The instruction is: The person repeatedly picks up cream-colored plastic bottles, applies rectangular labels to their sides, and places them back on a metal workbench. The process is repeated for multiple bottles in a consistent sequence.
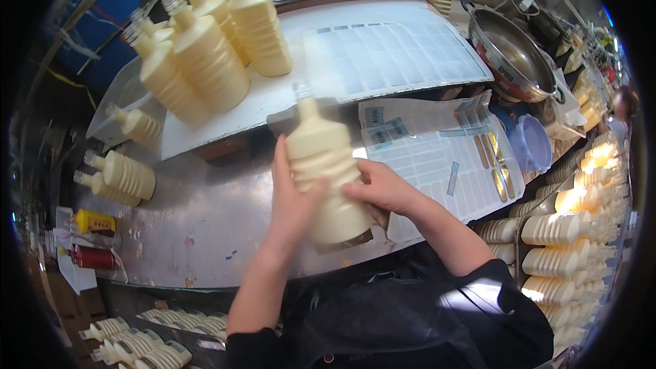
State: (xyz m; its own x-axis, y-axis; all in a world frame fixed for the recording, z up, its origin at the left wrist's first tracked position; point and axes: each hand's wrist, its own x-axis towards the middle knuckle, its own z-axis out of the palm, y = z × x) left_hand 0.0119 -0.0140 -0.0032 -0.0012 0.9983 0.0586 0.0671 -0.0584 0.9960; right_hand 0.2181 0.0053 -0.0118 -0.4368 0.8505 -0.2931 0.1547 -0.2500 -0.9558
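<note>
In the middle of the view I hold a cream-coloured plastic bottle (328,160) with a ribbed body, its narrow clear-tipped neck pointing away from me. My left hand (290,195) wraps the bottle's left side, thumb across the front. From the right, my right hand (383,188) grips the lower body with its thumb on the ribs; its other fingers are partly hidden. Slight blur covers the bottle and my left hand. Beside my right hand lies a label sheet (417,184), mostly bare backing, with a few blue and gold stickers on it.
Several cream bottles (212,55) stand on a raised white board (301,34) at the far left. Others lie on the metal table (198,232). A metal pan (512,48) and a lilac bucket (531,143) are at right. Many bottles (560,225) are stacked at the right.
</note>
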